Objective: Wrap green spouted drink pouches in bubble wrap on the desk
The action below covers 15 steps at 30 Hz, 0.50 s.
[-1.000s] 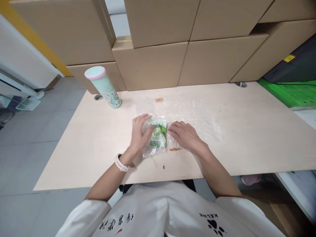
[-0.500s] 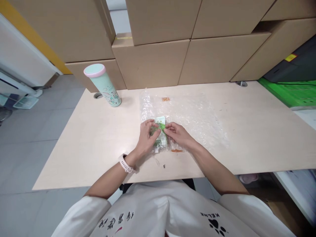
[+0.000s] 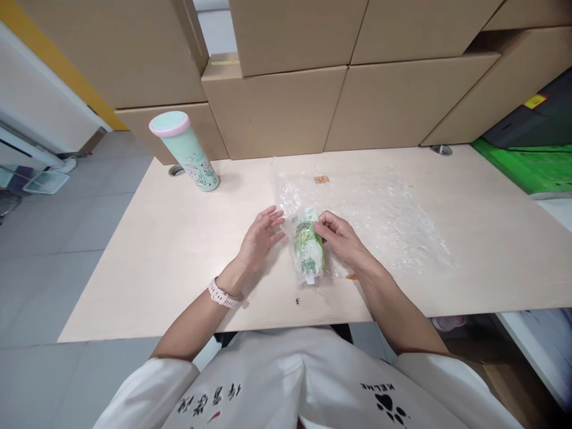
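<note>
A green and white packet (image 3: 308, 245) lies near the front of the table, with bubble wrap folded over its left part. The rest of the clear bubble wrap (image 3: 379, 208) spreads flat to the right, with orange tape at its far edge. My right hand (image 3: 338, 235) pinches the packet's upper right edge between thumb and fingers. Just left of the packet, my left hand (image 3: 263, 232) is raised with its fingers apart and nothing in it. A pale pink watch band circles my left wrist.
A mint green tumbler (image 3: 190, 152) with a pink rim stands at the back left of the table (image 3: 156, 256). Stacked cardboard boxes (image 3: 277, 113) line the back edge. A green crate (image 3: 522, 167) and a dark case are at the right.
The packet and bubble wrap have shifted to the right along with my right hand. My left hand has come off the packet and moved slightly left, its fingers spread.
</note>
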Each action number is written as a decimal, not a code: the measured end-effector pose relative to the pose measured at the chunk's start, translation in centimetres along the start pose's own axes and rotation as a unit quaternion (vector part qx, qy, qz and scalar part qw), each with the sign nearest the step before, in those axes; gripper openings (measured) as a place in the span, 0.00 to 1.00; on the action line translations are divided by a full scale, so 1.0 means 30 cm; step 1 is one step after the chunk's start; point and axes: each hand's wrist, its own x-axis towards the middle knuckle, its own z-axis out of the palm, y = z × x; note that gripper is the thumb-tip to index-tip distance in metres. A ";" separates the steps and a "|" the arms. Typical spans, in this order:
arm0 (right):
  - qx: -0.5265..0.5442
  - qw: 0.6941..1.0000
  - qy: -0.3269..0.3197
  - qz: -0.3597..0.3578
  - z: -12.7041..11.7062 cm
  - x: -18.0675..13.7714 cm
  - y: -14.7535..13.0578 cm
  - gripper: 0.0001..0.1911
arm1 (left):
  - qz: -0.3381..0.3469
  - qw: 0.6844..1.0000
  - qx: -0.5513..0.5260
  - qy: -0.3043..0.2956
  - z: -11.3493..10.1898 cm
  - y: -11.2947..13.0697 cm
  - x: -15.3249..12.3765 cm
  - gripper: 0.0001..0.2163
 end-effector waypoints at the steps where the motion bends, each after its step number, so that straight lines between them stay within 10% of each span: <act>1: -0.020 1.000 0.007 -0.017 -0.004 -0.003 0.001 0.17 | 0.022 0.999 0.018 0.024 -0.014 0.008 0.010 0.20; 7: 0.019 0.993 0.082 -0.086 -0.038 -0.016 -0.024 0.15 | 0.133 0.967 0.119 0.181 -0.082 0.070 0.050 0.18; 15: 0.139 0.990 -0.023 0.018 0.038 -0.043 -0.049 0.19 | -0.018 0.998 0.017 0.053 -0.080 0.047 0.056 0.17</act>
